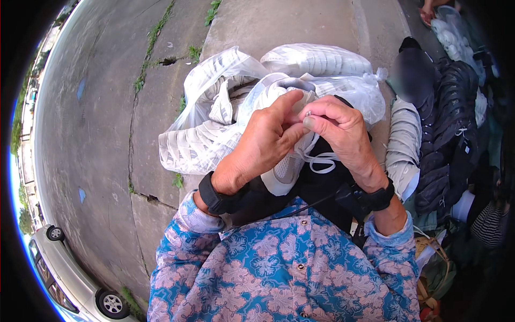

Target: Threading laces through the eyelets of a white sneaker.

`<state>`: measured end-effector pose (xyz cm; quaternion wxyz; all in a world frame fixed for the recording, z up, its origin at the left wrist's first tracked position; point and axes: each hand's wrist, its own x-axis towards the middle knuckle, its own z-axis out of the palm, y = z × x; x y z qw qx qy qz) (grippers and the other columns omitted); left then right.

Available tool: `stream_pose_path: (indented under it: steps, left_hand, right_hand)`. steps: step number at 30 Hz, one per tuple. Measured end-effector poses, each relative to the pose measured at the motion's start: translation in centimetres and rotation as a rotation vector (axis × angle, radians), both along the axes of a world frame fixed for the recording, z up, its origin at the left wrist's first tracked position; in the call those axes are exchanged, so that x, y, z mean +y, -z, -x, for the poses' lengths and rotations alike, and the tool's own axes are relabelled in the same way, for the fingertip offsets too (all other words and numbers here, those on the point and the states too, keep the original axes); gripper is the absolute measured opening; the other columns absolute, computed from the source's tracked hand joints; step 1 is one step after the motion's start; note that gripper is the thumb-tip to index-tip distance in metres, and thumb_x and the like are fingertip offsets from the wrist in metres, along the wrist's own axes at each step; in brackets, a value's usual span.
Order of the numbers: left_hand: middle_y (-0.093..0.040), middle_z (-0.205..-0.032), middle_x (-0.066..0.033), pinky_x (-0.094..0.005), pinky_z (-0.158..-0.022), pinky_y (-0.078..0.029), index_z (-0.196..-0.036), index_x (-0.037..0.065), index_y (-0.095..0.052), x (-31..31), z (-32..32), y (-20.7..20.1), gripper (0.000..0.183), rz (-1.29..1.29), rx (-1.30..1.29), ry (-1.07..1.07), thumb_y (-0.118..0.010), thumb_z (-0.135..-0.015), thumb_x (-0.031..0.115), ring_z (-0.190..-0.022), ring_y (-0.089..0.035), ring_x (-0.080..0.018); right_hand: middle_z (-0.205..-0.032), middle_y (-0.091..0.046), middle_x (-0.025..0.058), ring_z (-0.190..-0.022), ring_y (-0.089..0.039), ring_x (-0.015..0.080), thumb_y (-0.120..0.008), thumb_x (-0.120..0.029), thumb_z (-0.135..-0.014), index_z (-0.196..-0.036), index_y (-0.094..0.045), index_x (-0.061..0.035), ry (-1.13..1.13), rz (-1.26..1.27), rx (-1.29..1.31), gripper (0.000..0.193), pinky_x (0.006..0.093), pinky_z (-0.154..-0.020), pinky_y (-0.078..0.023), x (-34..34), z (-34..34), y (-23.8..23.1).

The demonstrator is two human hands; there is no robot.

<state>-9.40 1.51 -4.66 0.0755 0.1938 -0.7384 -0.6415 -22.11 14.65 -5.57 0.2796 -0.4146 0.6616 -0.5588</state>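
Observation:
A white and grey sneaker (282, 169) lies on my lap, partly covered by my hands. Its white lace (323, 160) hangs in a loop at the right side. My left hand (263, 137) is closed over the shoe, thumb and fingers drawn together at the fingertips. Just against it, my right hand (340, 126) pinches thumb to forefinger, and a tiny shiny bit shows between them. What exactly the two hands pinch is too small to name. Beyond them are clear plastic bags (220, 67) holding stacks of white shoe pieces (188, 145).
On the right, a stack of pale shoe pieces (403, 134) stands beside rows of black ones (453, 115). Another person's hand (427, 14) shows at the top right. Lower right holds a woven basket (424, 247). A silver car (70, 273) is parked at lower left on cracked concrete.

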Motion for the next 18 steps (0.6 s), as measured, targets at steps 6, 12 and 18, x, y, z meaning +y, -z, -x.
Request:
stream_pose_path:
  steps: [6,12,18]
  left_hand:
    - [-0.061,-0.083,-0.0021,-0.0198,-0.053,-0.043,-0.137,-0.002,-0.043,-0.1,-0.7,0.6,0.045,-0.053,0.031,0.039,-0.059,-0.096,0.006,-0.063,-0.052,-0.0044]
    - [-0.061,-0.083,-0.0021,-0.0198,-0.052,-0.041,-0.135,-0.002,-0.044,-0.1,-0.6,0.8,0.043,-0.053,0.065,0.029,-0.059,-0.096,0.006,-0.061,-0.05,-0.0037]
    - [-0.066,-0.082,-0.012,-0.0282,-0.064,-0.052,-0.127,-0.004,-0.05,-0.1,-0.8,0.9,0.044,-0.066,0.076,-0.02,-0.067,-0.088,0.004,-0.07,-0.064,-0.0143]
  right_hand:
    - [-0.092,-0.067,0.0057,-0.083,-0.062,0.0115,-0.063,-0.008,-0.09,-0.1,-0.07,0.0019,-0.013,-0.027,-0.078,0.015,0.0241,-0.073,-0.049,0.1,-0.3,0.0]
    - [-0.093,-0.067,0.0063,-0.082,-0.062,0.012,-0.064,-0.008,-0.09,-0.1,-0.07,0.0025,-0.031,-0.026,-0.066,0.016,0.024,-0.073,-0.049,0.0,-0.3,-0.1]
    - [-0.092,-0.067,0.0062,-0.084,-0.062,0.0123,-0.063,-0.01,-0.092,-0.1,-0.069,0.0023,-0.044,-0.057,-0.044,0.016,0.0244,-0.075,-0.048,-0.2,-0.4,-0.3]
